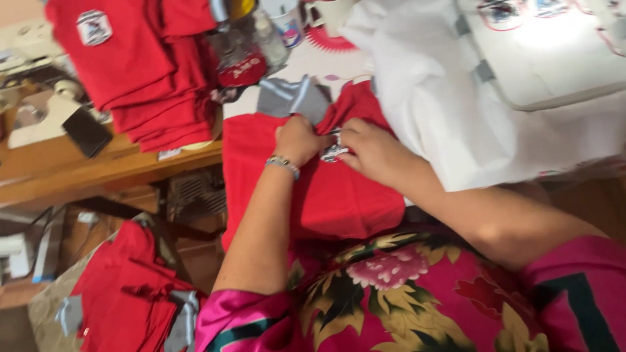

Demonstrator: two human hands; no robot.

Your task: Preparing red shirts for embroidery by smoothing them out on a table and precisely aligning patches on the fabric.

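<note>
A red garment (307, 191) with a grey collar (288, 96) lies spread on the table in front of me. My left hand (299, 140), with a beaded bracelet on the wrist, and my right hand (370, 147) meet over it. Both pinch a small embroidered patch (335, 152) against the red cloth. The fingertips are hidden behind each other and the picture is blurred.
A stack of folded red garments (149, 77) sits on the wooden table (52, 170) at the left, by a dark phone (86, 130). White backing fabric (457, 112) drapes under an embroidery machine (563, 44) at the right. More red garments (126, 306) lie on the floor.
</note>
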